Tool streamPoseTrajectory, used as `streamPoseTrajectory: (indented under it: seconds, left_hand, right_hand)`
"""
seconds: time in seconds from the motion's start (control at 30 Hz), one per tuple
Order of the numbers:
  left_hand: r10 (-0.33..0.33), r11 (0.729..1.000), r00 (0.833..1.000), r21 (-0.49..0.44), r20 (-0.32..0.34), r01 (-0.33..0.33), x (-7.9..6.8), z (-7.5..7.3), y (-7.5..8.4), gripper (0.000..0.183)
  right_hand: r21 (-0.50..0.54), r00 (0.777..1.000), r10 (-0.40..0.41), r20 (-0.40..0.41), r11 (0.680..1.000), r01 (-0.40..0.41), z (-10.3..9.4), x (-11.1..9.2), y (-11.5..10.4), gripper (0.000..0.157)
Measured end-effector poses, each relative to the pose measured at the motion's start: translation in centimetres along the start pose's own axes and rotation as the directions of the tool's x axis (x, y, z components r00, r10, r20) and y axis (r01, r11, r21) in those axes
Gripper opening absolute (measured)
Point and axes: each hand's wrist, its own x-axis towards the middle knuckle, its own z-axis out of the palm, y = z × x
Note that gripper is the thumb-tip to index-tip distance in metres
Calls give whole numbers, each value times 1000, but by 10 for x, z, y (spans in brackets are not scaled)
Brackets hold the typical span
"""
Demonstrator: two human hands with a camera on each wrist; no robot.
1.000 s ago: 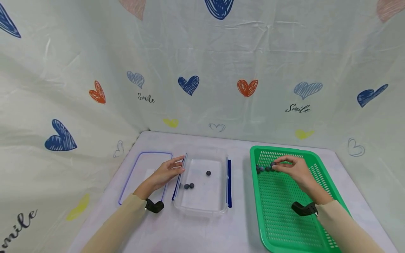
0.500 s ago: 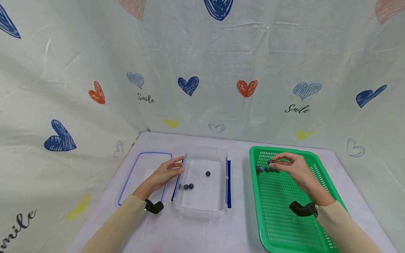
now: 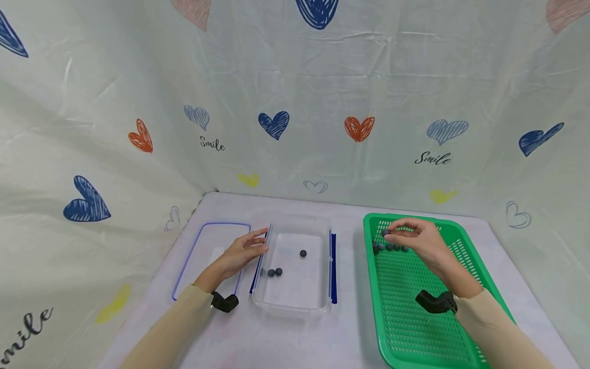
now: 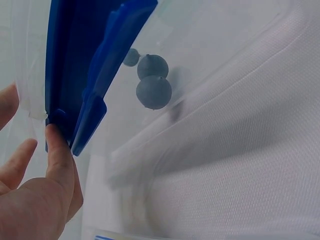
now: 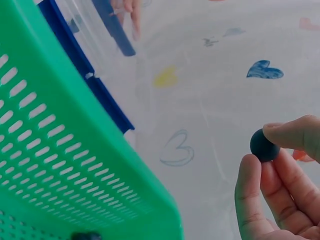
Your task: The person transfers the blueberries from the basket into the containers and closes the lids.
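Dark ball (image 5: 264, 147), pinched by the right hand (image 3: 426, 243), seems mid-lift; next likely calls for clearing the green basket's rim (image 3: 374, 277). Left hand (image 3: 240, 254) has fingers apart.

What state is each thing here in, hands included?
Right hand: pinching a dark ball.
Left hand: fingers against the clear box's left side.
Clear box: open, three dark balls inside.
Blue latches: unfastened.
Lid: off, lying left of the box.
Green basket: open, several dark balls inside.
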Motion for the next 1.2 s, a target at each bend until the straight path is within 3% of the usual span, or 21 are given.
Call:
streamPoseTrajectory:
  seconds: [0.4, 0.63, 0.87, 0.97, 1.2]
  left_hand:
    - [-2, 1000, 1000, -24, 25, 3, 1, -3, -1, 63]
    - [7, 1000, 1000, -30, -1, -7, 12, -9, -17, 64]
    - [1, 1000, 1000, -7, -12, -1, 13, -10, -24, 66]
    - [1, 1000, 1000, -11, -4, -1, 13, -10, -22, 66]
    - [-5, 1000, 1000, 10, 22, 5, 1, -3, 1, 65]
  right_hand:
    - [85, 998, -10, 69, 996, 4, 19, 8, -11, 25]
    - [70, 993, -46, 109, 997, 39, 32, 17, -17, 27]
    - [95, 990, -49, 134, 995, 37, 49, 26, -16, 25]
    - [106, 988, -55, 146, 994, 40, 55, 28, -16, 26]
    - [137, 982, -53, 181, 990, 28, 68, 33, -18, 26]
